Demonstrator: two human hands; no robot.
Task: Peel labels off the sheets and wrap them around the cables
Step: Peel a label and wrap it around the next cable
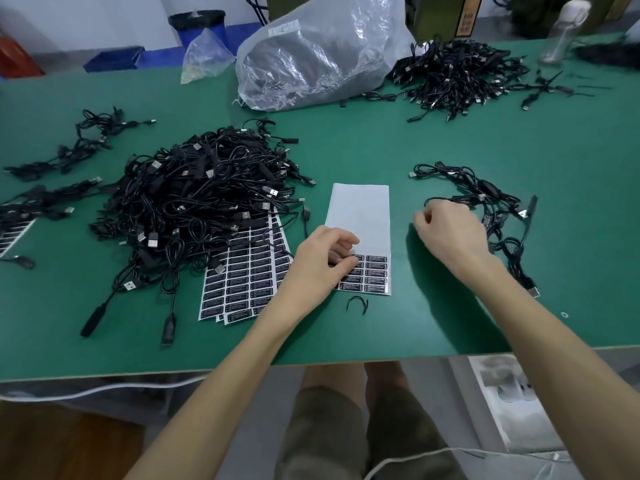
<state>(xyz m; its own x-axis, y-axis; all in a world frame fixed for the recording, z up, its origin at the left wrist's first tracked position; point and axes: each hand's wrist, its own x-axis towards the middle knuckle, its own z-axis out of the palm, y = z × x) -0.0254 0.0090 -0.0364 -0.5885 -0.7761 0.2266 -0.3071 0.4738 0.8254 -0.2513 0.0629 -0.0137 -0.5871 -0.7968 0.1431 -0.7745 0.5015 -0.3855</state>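
Observation:
A white label sheet (360, 209) lies in the middle of the green table, mostly peeled, with a few rows of black labels (376, 276) left at its near end. My left hand (322, 261) is on those rows, thumb and curled fingers pinching at a label. My right hand (450, 230) hovers back-up at the near left edge of a small heap of black cables (495, 209). Its fingers curl down out of sight, and a cable loop runs right by its knuckles. A big pile of black USB cables (207, 202) sits to the left.
Full label sheets (242, 282) are stacked partly under the big pile. A loose black tie (356, 303) lies near the peeled sheet. A clear plastic bag (311, 53) and another cable heap (457, 74) sit at the back. Stray cables (86, 140) lie far left.

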